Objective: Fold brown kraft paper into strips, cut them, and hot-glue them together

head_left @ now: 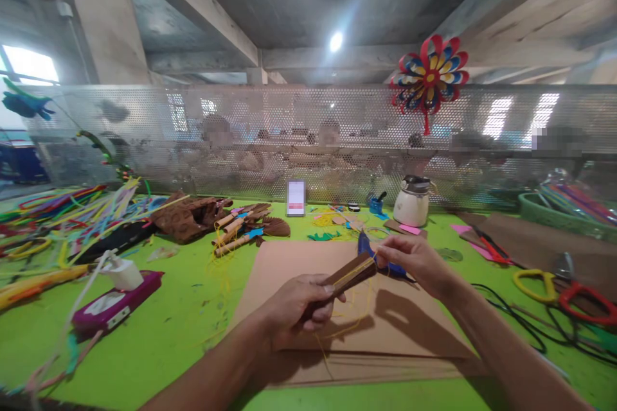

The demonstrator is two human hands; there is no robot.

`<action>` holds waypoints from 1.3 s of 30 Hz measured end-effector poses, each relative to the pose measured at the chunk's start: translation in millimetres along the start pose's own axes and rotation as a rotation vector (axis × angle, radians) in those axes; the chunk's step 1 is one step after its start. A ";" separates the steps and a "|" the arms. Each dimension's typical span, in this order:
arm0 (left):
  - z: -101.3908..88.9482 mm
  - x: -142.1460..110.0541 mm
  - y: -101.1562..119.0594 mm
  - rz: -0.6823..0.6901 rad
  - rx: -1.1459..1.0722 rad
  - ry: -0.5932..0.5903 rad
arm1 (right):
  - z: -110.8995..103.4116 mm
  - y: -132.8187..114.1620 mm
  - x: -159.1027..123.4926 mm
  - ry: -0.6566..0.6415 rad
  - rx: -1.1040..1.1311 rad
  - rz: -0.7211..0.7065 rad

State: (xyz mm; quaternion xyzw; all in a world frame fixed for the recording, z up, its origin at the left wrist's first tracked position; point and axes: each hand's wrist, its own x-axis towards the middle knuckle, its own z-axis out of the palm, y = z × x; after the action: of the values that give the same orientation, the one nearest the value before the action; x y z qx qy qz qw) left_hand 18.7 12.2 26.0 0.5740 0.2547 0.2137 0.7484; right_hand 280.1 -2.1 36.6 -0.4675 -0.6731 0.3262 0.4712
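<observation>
My left hand (296, 305) is wrapped round a narrow folded brown strip (351, 273), which slants up to the right. It looks like pleated paper or cloth; I cannot tell which. Thin yellow string (360, 320) runs along the strip and hangs in a loop below it. At the strip's upper end, my right hand (414, 260) pinches the string between thumb and forefinger. Both hands are above a tan cardboard sheet (284, 260). Partly hidden behind my right fingers lies a blue glue gun (365, 245).
Brown pleated pieces with rolled sticks (236, 231) lie behind on the left. A purple power strip (118, 305) is at front left. Red-handled scissors (585, 302) and black cables (515, 318) lie right. A white jug (411, 202) and phone (295, 198) stand by the perforated screen (270, 141).
</observation>
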 end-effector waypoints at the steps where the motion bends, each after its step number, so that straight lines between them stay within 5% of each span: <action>1: 0.2 -0.5 0.2 0.003 0.008 0.003 | 1.8 0.7 0.2 0.000 0.018 -0.005; 32: -0.3 -2.1 3.3 0.026 0.054 0.034 | 10.4 9.8 2.8 -0.058 -0.073 0.014; 39: -0.7 -0.7 2.2 0.067 -0.053 0.056 | 32.4 6.6 3.2 -0.052 0.002 -0.012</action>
State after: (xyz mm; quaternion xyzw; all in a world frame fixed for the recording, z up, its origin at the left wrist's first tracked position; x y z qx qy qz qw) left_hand 17.6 12.9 28.1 0.5560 0.2504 0.2611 0.7483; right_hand 251.4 3.2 20.8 -0.4541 -0.6877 0.3360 0.4559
